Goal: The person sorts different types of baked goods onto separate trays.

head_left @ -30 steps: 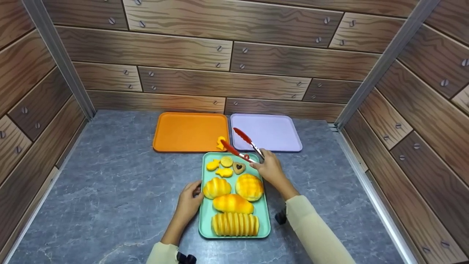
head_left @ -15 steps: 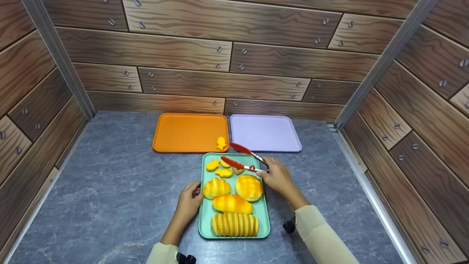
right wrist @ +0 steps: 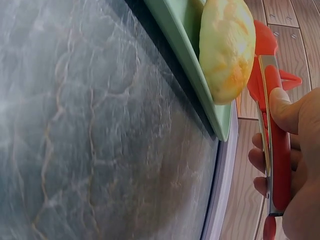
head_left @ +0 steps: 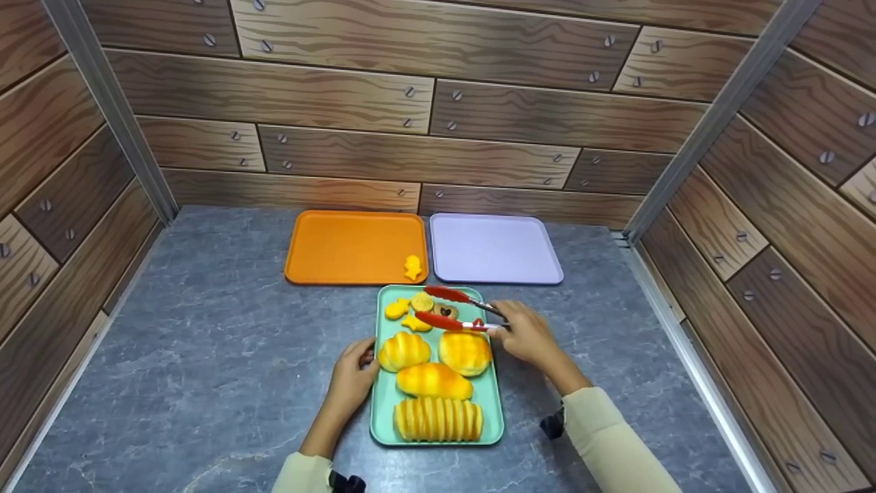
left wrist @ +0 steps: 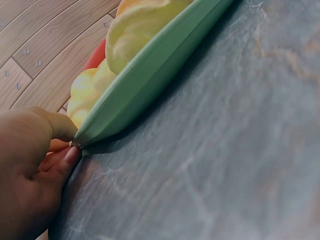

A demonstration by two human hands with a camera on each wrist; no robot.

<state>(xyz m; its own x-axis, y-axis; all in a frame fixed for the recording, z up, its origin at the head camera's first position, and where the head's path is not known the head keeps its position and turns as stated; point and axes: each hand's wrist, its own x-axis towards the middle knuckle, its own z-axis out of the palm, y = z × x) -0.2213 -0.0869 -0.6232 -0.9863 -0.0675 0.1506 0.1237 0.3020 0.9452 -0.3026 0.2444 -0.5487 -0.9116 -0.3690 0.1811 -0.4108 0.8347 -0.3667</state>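
Observation:
My right hand grips red-tipped tongs, their two arms spread apart over the far end of the green tray. Between the tong tips lie a heart cookie and, just left, a round yellow cookie. A fish-shaped cookie and a star-like yellow cookie are close by. At the tray's left edge, my left hand pinches the rim between thumb and fingers, as the left wrist view shows. Toward me on the tray sit a ridged bun, a round bun, an oval bun and a sliced loaf.
Behind the green tray stand an orange tray and a lilac tray, side by side. One yellow figure-shaped cookie lies in the orange tray's near right corner. Wood-patterned walls enclose the grey marbled table.
The tongs have drawn back from beside the orange tray's corner to above the heart and round cookies on the green tray. My left hand has stayed at the rim.

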